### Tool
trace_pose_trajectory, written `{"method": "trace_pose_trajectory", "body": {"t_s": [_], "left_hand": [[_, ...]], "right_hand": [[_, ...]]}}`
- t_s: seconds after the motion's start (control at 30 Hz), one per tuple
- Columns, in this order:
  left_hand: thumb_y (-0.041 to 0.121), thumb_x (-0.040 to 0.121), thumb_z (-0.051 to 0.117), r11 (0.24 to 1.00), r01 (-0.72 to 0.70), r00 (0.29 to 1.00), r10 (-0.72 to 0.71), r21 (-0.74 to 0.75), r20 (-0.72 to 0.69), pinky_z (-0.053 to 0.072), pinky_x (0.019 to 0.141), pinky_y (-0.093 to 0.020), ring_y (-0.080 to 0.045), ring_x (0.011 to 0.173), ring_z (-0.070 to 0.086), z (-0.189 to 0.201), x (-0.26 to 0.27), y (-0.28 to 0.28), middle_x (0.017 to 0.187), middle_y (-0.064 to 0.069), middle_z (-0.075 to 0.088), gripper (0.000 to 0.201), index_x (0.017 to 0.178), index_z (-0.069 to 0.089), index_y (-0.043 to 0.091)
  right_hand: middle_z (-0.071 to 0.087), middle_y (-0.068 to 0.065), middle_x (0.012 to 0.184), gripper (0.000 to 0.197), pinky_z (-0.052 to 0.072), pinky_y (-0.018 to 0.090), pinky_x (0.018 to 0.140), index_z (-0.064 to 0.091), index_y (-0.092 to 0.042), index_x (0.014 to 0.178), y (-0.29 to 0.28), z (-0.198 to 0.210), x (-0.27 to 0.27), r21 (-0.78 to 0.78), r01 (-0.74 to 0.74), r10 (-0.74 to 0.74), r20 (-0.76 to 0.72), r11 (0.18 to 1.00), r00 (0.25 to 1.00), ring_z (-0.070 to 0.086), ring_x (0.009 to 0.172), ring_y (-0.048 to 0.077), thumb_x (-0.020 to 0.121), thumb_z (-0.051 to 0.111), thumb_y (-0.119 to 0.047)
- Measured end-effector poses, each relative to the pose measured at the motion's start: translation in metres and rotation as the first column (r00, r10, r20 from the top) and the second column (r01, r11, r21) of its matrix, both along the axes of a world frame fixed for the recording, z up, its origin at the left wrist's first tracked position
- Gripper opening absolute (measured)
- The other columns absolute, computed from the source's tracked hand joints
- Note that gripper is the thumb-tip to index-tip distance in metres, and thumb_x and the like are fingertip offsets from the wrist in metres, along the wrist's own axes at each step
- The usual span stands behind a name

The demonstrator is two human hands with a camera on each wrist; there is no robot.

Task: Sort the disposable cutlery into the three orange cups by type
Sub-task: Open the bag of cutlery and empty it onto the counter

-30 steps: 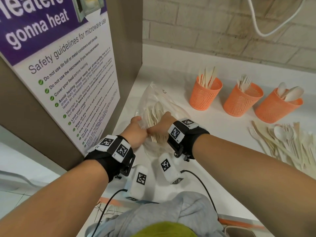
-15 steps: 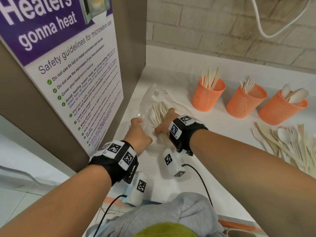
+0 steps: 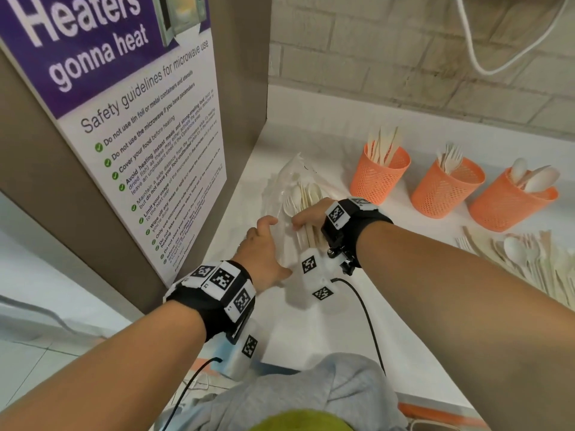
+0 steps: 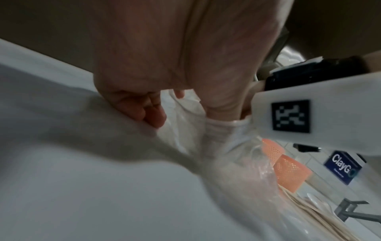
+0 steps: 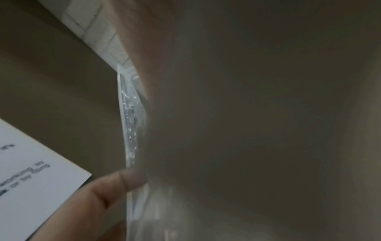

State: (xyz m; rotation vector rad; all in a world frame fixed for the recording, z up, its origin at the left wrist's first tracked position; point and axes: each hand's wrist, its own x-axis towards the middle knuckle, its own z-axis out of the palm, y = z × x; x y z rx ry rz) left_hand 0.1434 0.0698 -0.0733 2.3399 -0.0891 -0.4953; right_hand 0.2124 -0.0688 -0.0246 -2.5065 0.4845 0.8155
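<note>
By the poster (image 3: pixel 137 144), the left hand (image 3: pixel 264 244) pinches the edge of the clear plastic bag (image 3: pixel 286 188), bracing it on the counter (image 3: pixel 311 337) so the right hand (image 3: pixel 308 214), curled round a bundle of cutlery (image 3: pixel 306 197), can draw it out. A second ago both hands were bunched together; now they have parted. Rightward stand three orange cups (image 3: pixel 379 178) and the loose pile (image 3: pixel 529 259).

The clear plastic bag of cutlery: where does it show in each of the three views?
Head: the clear plastic bag lies centre frame on the counter, between both hands.
Left wrist: it runs from the middle toward bottom right, under the left hand.
Right wrist: only a clear strip, left of centre.
Shared landmark: the orange cups, in head and left wrist only.
</note>
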Motion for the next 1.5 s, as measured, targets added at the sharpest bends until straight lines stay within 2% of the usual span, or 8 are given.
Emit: {"method": "trace_pose_trajectory", "body": {"t_s": [0.23, 0.33, 0.43, 0.63, 0.9, 1.13, 1.3, 1.5], "left_hand": [[0.037, 0.073, 0.075, 0.960, 0.148, 0.989, -0.145, 0.236, -0.032, 0.031, 0.110, -0.038, -0.030, 0.135, 0.029, 0.001, -0.013, -0.005, 0.141, -0.010, 0.027, 0.105, 0.149, 0.005, 0.021], [0.040, 0.079, 0.068, 0.967, 0.153, 0.987, -0.141, 0.203, -0.071, 0.033, 0.109, -0.038, -0.029, 0.133, 0.033, 0.004, -0.009, -0.001, 0.139, -0.010, 0.030, 0.092, 0.150, 0.012, 0.022], [0.046, 0.079, 0.067, 0.994, 0.093, 0.986, -0.084, 0.058, -0.146, 0.038, 0.106, -0.038, -0.026, 0.128, 0.041, 0.009, -0.002, 0.008, 0.140, -0.009, 0.036, 0.089, 0.149, 0.018, 0.025], [0.066, 0.060, 0.072, 0.849, 0.309, 0.944, -0.330, 0.429, -0.027, 0.037, 0.105, -0.044, -0.025, 0.135, 0.026, 0.013, -0.022, -0.001, 0.143, -0.004, 0.025, 0.127, 0.151, -0.007, 0.024], [0.065, 0.055, 0.079, 0.903, 0.237, 0.971, -0.214, 0.358, -0.102, 0.024, 0.114, -0.038, -0.031, 0.142, 0.019, 0.021, -0.008, 0.009, 0.153, -0.014, 0.017, 0.141, 0.151, -0.010, 0.015], [0.061, 0.056, 0.082, 0.903, 0.229, 0.973, -0.208, 0.364, -0.094, 0.024, 0.113, -0.039, -0.032, 0.141, 0.018, 0.019, -0.011, 0.009, 0.150, -0.013, 0.019, 0.140, 0.151, -0.011, 0.015], [0.056, 0.059, 0.082, 0.913, 0.221, 0.975, -0.200, 0.343, -0.097, 0.025, 0.113, -0.039, -0.032, 0.141, 0.017, 0.018, -0.010, 0.011, 0.150, -0.012, 0.018, 0.138, 0.150, -0.013, 0.015], [0.049, 0.066, 0.079, 0.935, 0.180, 0.983, -0.162, 0.305, -0.084, 0.028, 0.113, -0.040, -0.032, 0.140, 0.023, 0.016, -0.003, 0.008, 0.150, -0.013, 0.020, 0.129, 0.151, -0.011, 0.015]], "right_hand": [[0.060, 0.008, 0.088, 0.029, 0.051, 0.034, 0.093, 0.054, -0.012, 0.084, 0.004, 0.002, 0.003, -0.070, -0.104, 0.104, -0.008, 0.992, 0.995, 0.064, 0.096, 0.025, 0.079, 0.064, -0.038], [0.049, 0.005, 0.076, 0.032, 0.048, 0.028, 0.075, 0.054, -0.011, 0.109, 0.003, 0.011, 0.001, -0.046, -0.170, 0.168, -0.049, 0.984, 0.985, 0.054, 0.078, 0.021, 0.089, 0.059, -0.035], [0.047, 0.006, 0.074, 0.030, 0.039, 0.024, 0.057, 0.050, -0.010, 0.105, -0.001, 0.015, -0.002, -0.062, -0.173, 0.168, -0.070, 0.983, 0.983, 0.047, 0.064, 0.017, 0.091, 0.058, -0.034], [0.052, 0.007, 0.085, 0.047, 0.045, 0.030, 0.082, 0.050, -0.004, 0.126, 0.002, 0.016, -0.003, -0.046, -0.132, 0.129, -0.045, 0.990, 0.991, 0.052, 0.084, 0.021, 0.091, 0.060, -0.032], [0.050, 0.014, 0.132, 0.113, 0.048, 0.050, 0.094, 0.019, -0.017, 0.144, 0.020, -0.011, -0.011, -0.190, -0.060, 0.073, 0.063, 0.980, 0.995, 0.053, 0.116, 0.039, 0.055, 0.082, -0.047], [0.049, 0.013, 0.135, 0.094, 0.045, 0.049, 0.100, 0.011, -0.013, 0.149, 0.013, -0.018, -0.012, -0.132, -0.003, 0.021, 0.130, 0.991, 0.991, 0.052, 0.120, 0.038, 0.076, 0.070, -0.027], [0.057, 0.010, 0.097, 0.080, 0.055, 0.047, 0.079, 0.033, -0.019, 0.127, 0.003, -0.014, -0.010, -0.031, 0.068, -0.063, 0.151, 0.997, 0.987, 0.062, 0.086, 0.034, 0.056, 0.067, -0.031], [0.064, 0.010, 0.089, 0.041, 0.049, 0.026, 0.058, 0.056, -0.007, 0.102, -0.018, -0.011, -0.008, 0.193, 0.059, -0.095, 0.180, 0.979, 0.979, 0.061, 0.073, 0.023, 0.067, 0.073, -0.022]]}}
